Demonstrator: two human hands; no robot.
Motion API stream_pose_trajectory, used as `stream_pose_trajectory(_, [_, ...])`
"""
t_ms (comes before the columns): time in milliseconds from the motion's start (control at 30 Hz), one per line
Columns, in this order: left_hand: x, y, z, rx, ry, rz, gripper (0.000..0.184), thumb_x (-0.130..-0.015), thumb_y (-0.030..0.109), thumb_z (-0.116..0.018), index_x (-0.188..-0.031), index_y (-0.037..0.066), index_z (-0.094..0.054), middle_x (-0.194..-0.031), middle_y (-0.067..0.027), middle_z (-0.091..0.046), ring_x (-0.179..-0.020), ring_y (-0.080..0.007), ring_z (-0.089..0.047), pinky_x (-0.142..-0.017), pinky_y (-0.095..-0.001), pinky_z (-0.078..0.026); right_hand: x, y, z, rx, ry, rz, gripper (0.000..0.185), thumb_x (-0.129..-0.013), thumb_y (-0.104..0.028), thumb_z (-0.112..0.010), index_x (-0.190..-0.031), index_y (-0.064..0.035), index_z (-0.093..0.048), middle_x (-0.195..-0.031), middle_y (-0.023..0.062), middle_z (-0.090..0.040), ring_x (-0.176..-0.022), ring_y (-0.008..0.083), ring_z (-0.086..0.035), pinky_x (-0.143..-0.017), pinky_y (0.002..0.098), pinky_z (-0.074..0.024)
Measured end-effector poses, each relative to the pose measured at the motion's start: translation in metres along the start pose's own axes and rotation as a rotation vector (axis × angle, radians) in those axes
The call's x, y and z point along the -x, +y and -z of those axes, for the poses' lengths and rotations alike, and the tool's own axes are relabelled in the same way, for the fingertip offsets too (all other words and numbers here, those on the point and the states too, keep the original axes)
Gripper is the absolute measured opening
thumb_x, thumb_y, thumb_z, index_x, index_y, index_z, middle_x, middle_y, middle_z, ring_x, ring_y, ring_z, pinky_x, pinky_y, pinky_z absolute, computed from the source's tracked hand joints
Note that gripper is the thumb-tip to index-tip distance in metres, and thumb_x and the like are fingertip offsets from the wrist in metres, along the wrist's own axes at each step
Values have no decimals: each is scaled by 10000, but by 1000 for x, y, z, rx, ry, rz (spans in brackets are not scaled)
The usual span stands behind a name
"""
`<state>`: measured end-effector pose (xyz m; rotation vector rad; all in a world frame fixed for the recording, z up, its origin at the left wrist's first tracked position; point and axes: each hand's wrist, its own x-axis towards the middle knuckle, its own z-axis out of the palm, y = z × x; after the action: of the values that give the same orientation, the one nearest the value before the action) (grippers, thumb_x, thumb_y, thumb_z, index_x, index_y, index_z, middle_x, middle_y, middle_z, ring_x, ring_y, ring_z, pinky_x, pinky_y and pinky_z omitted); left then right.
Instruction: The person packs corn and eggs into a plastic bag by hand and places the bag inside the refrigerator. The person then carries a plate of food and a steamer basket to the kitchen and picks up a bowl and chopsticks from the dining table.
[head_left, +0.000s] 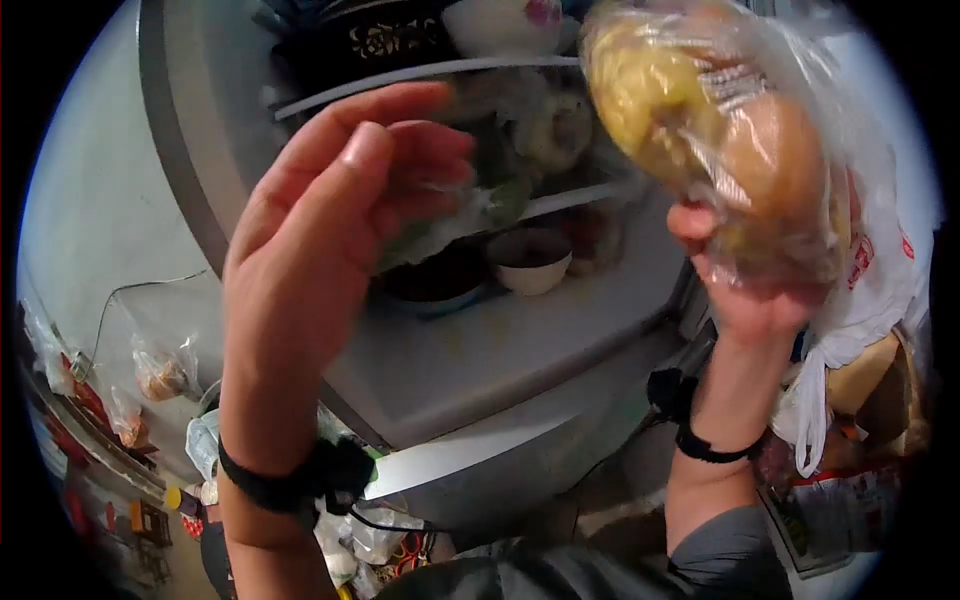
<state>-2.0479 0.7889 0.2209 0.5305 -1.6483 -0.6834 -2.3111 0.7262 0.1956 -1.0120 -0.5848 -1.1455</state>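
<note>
My right hand (765, 300) holds up a clear plastic bag of yellow and orange-brown fruit (735, 130) at the upper right. The palm is under the bag, and part of the fingers is hidden behind it. On the left, my left hand (350, 180) is raised before the open refrigerator, its fingers curved and apart, with nothing seen in it. Behind that hand, a bag of green produce (500, 205) lies at the middle shelf. Below are a white bowl (530, 260) and a dark-filled bowl (435, 285) with a blue rim.
The refrigerator's lower ledge (480, 375) crosses the middle. A patterned white bowl (505, 27) stands on the top shelf. White plastic bags (875, 270) hang at the right beside a cardboard box (865, 375). Small bags (160, 370) hang on the left wall.
</note>
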Motion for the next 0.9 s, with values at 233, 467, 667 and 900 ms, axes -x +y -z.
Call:
stream_pose_trajectory(233, [39,25,-38,197,-132,-255,421,-914,333,-454,-1224,60,-373,-783,-66,-505,-677,-233,-512,-548,-360,-462,71,36,37,70,211,-69,642,-815,-445,-443,-1334,-80,-342,-1332,144,-395,-1187,375,-406,-871,596,-400])
stream_pose_trajectory(467, [92,-11,-36,390,-285,-339,190,-894,146,-503,-1015,0,-515,-971,-206,-594,-855,-343,-592,-694,-429,-528,123,53,60,25,496,-200,646,-802,-430,-450,-1329,-69,-346,-1319,143,-412,-1173,362,-425,-892,564,-401])
stream_pose_trajectory(667, [106,-16,-36,381,-262,-189,292,-881,165,-523,-1100,-21,-471,-1055,-206,-554,-930,-345,-572,-768,-439,-500,148,55,66,-13,634,-283,650,-791,-417,-456,-1324,-60,-350,-1308,142,-426,-1162,350,-441,-911,536,-402])
stream_pose_trajectory(900, [121,-77,-49,359,124,613,460,-895,230,-513,-1259,-12,-370,-1208,-168,-473,-1074,-283,-504,-890,-427,-437,160,52,78,-53,764,-321,654,-779,-402,-463,-1319,-50,-354,-1295,141,-443,-1149,337,-460,-932,503,-403])
